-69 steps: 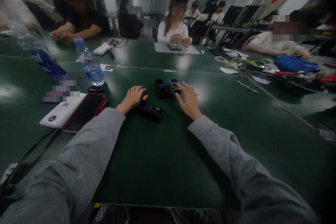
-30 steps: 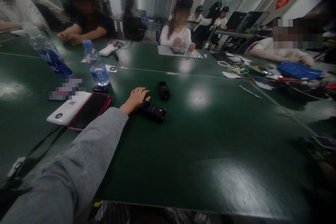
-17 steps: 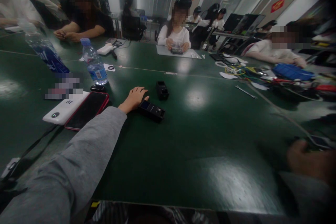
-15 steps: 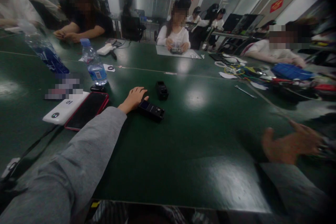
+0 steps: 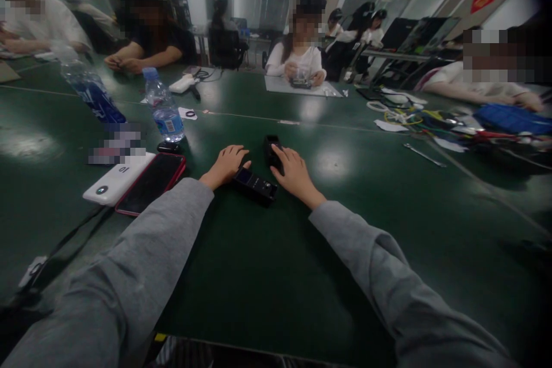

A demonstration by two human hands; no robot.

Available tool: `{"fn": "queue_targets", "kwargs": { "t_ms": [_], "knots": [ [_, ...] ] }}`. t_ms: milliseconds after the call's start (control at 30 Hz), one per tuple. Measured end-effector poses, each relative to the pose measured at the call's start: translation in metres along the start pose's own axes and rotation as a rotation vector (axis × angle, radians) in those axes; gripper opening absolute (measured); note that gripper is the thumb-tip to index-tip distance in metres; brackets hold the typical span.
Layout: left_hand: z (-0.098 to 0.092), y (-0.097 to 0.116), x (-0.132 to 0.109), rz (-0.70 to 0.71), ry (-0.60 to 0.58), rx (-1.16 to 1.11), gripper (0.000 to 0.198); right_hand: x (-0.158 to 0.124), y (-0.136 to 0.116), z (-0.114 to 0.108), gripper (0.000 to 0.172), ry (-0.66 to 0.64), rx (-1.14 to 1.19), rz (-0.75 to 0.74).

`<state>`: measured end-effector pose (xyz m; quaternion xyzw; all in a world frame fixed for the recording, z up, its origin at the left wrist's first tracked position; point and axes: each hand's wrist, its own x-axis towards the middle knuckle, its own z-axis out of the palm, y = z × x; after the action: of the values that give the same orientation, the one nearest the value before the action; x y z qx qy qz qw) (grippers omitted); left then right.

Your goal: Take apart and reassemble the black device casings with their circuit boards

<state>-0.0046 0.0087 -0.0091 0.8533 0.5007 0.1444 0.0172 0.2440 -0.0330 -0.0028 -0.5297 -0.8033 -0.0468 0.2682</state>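
My left hand (image 5: 225, 165) rests on the green table (image 5: 267, 276), fingers curled loosely, touching the near end of a flat black device with a small screen (image 5: 255, 185). My right hand (image 5: 294, 175) lies just right of that device. Its fingertips reach onto a small black box (image 5: 271, 148) that stands a little farther back. The fingers are bent over the box, but a grip is not clear. Both arms wear grey sleeves.
To the left lie a red-cased phone (image 5: 152, 183), a white power bank (image 5: 117, 178) and a water bottle (image 5: 164, 106). Wires, a blue tray (image 5: 513, 119) and a metal tool (image 5: 423, 155) clutter the right. Several people sit across the table.
My right hand has come back from the far right edge and now lies on the small black box. The circuit board seen beside the box earlier is gone. My left hand stayed put.
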Motion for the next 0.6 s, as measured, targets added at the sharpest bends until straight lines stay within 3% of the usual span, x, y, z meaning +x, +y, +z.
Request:
{"fn": "queue_targets", "kwargs": {
  "t_ms": [200, 367, 600],
  "knots": [
    [-0.0001, -0.0005, 0.0002, -0.005, -0.009, -0.018, 0.052, -0.0054, 0.0041, -0.0061, 0.058, -0.016, 0.068, 0.000],
    [0.0001, -0.0003, -0.0001, -0.001, 0.003, -0.011, 0.052, -0.0046, 0.0017, -0.0076, 0.043, 0.039, 0.112, 0.078],
    [-0.0030, 0.0021, -0.0015, 0.000, 0.004, -0.007, 0.051, -0.0042, 0.0026, -0.0079, 0.056, 0.005, 0.144, 0.077]
  ]
}}
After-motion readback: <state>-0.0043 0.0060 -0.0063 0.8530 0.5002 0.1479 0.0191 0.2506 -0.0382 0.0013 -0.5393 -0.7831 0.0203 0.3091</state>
